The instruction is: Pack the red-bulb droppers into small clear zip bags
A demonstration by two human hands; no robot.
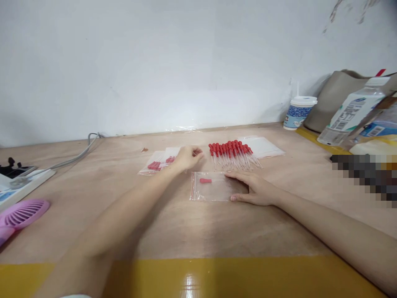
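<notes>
A clear zip-lock bag [221,192] lies flat in front of me with one red-bulbed dropper [205,181] inside. My right hand [256,188] holds the bag's right end, thumb at the lower edge and fingers at the upper edge. Left of a pile of droppers [231,151] with red bulbs and clear stems, my left hand [190,157] hovers with loosely curled fingers, apart from the pile. I see nothing between its fingers. Bags holding red-bulbed droppers [154,165] lie to the left, partly hidden behind my left hand.
Flat clear bags [268,147] are stacked behind the pile. At the right stand a paper cup [297,114] with a straw, a plastic bottle [350,111] and a grey bag [328,93]. A pink fan [25,213], a power strip [31,186] and a cable [80,156] lie left.
</notes>
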